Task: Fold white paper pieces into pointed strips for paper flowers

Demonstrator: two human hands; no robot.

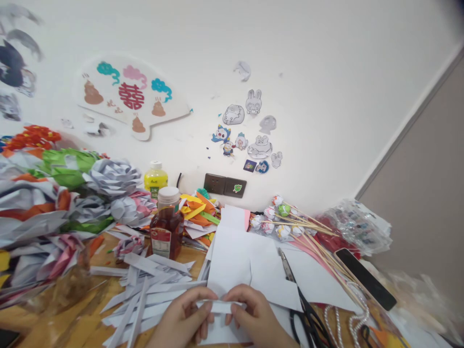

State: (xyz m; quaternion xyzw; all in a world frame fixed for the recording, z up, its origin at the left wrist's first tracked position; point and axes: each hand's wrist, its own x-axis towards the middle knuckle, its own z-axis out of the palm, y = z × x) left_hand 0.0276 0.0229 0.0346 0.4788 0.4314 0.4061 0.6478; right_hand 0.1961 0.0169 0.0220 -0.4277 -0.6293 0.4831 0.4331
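Observation:
My left hand (184, 319) and my right hand (253, 316) meet at the bottom centre, both pinching a narrow white paper strip (220, 305) held level between them. The fingers of each hand are curled round its ends. Under the hands lie white paper sheets (235, 261). To the left of my left hand is a heap of cut white paper strips (152, 285). Black-handled scissors (300, 304) lie shut just right of my right hand.
A brown bottle (166, 224) and a yellow bottle (155, 179) stand behind the strips. Paper flowers (72, 193) pile up at the left. Paper buds on wooden sticks (311, 232), a black phone (364, 278), a crumpled plastic bag (358, 224) and pearl beads (344, 324) lie at the right.

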